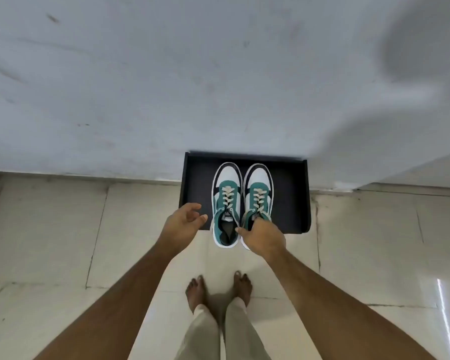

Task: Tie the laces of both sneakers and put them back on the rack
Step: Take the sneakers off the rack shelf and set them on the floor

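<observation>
- Two sneakers sit side by side, toes toward the wall [166, 87], on a black rack [294, 203] that stands against the wall's foot.
- The left sneaker [226, 201] and the right sneaker [257, 193] are green, white and dark, with cream laces [227, 197]; their heels hang over the rack's front edge above the floor.
- The right hand [264, 237] covers the right sneaker's heel and collar, fingers closed on it; its thumb lies by the gap between the two sneakers. A lace end runs down toward the thumb, but whether it is pinched cannot be told.
- The left hand [183, 222] hovers just left of the left sneaker, fingers loosely spread and curled, touching nothing.
- The tiled floor [63, 242] is pale; the person's bare feet [218, 289] and light trousers [218, 333] stand in front of the rack.
- A blurred grey shadow crosses the wall at upper right.
</observation>
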